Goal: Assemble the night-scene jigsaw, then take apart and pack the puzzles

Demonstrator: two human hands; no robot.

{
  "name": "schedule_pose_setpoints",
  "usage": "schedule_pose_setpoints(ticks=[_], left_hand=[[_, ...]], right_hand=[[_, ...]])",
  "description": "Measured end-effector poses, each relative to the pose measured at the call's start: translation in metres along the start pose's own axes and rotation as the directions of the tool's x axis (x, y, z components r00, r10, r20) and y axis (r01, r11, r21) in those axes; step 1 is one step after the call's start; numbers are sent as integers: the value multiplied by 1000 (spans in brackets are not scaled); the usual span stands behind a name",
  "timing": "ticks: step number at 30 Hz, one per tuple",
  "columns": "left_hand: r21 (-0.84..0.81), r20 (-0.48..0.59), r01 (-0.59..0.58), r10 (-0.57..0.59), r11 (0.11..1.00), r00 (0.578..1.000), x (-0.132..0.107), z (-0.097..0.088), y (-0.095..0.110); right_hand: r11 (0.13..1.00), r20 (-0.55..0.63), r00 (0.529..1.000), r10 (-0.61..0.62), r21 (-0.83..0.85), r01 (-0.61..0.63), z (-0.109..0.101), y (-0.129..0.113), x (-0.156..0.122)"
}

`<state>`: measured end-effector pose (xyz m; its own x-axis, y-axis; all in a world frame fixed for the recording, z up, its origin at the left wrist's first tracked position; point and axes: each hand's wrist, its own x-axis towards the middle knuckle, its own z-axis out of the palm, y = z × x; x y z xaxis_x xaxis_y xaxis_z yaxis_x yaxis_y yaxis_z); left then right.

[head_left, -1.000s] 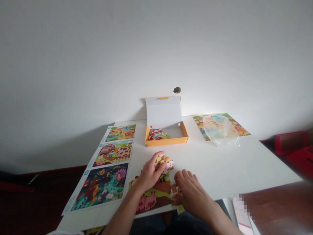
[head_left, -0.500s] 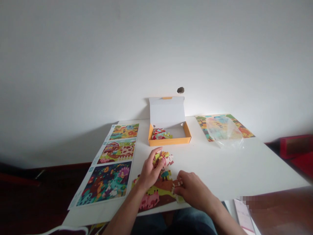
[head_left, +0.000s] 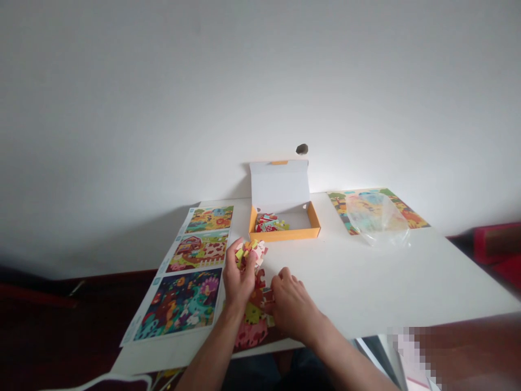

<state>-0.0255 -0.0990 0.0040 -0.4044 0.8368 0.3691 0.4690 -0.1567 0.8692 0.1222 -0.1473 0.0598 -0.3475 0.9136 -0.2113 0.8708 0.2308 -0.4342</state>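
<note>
My left hand [head_left: 236,282] is closed around a small stack of jigsaw pieces [head_left: 259,250], the thumb pressed over them. The top one shows a pale cow's face, with yellow and green pieces behind it. Below lies a partly joined jigsaw puzzle [head_left: 251,332] with a pink pig and a brown path, near the table's front edge. My right hand [head_left: 293,304] is at the puzzle's right side, fingers pinched on a puzzle piece [head_left: 267,296] with brown and white on it. Both forearms and hands cover parts of the puzzle.
An open orange box [head_left: 285,235] with several loose pieces [head_left: 268,222] stands by the wall. Left is a sheet of three printed pictures [head_left: 179,293]. A clear plastic bag [head_left: 378,217] lies over a finished animal puzzle [head_left: 340,209] at the back right of the white table [head_left: 366,288].
My left hand has shifted left and slightly up with its stack. My right hand has moved left and a little up, closer to the puzzle's middle. The view has shifted slightly.
</note>
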Motion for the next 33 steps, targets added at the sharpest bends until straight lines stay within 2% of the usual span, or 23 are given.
schedule_pose_setpoints(ticks=[4, 8, 12, 16, 21, 24, 28, 31, 33], left_hand=[[12, 17, -14, 14, 1000, 1000, -2, 0, 1], [24, 25, -25, 24, 999, 999, -3, -1, 4], [30, 23, -28, 27, 999, 999, -3, -2, 7], [36, 11, -6, 5, 999, 1000, -2, -4, 9], [3, 22, 39, -40, 999, 999, -2, -5, 12], [-102, 166, 63, -46, 993, 985, -3, -4, 14], [-238, 390, 80, 20, 968, 921, -6, -4, 16], [-267, 436, 76, 50, 961, 898, -10, -3, 14], [-273, 434, 41, 86, 961, 897, -12, -3, 11]], right_hand=[[999, 4, 1000, 15, -42, -14, 1, 0, 5], [1000, -39, 999, 27, 8, -27, 2, 2, 6], [980, -111, 994, 14, 200, 9, 7, 5, 9], [914, -200, 975, 97, 405, -8, 10, 16, 16], [745, -253, 956, 147, 664, 61, 7, 25, 24], [606, -339, 927, 161, 775, 178, 10, 22, 28], [484, -432, 865, 254, 832, 273, 21, 13, 36], [413, -448, 839, 308, 858, 306, 29, 7, 41], [331, -428, 859, 280, 883, 332, 30, 3, 42]])
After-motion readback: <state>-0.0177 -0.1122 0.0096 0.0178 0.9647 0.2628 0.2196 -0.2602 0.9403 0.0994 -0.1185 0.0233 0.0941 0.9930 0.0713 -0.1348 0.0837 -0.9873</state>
